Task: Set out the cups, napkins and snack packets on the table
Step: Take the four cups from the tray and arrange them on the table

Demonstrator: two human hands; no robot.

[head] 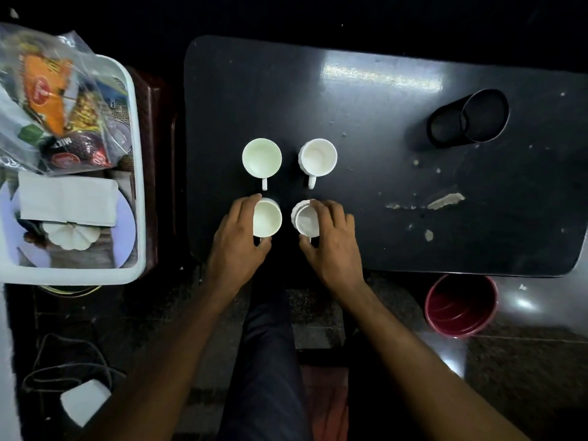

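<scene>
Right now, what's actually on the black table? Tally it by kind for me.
White cups: 4, namely far left, far right, near left in the left hand's grip, near right in the right hand's grip
Black cylindrical holder lying on its side: 1
Napkins: 0
Snack packets: 0
Total: 5
</scene>
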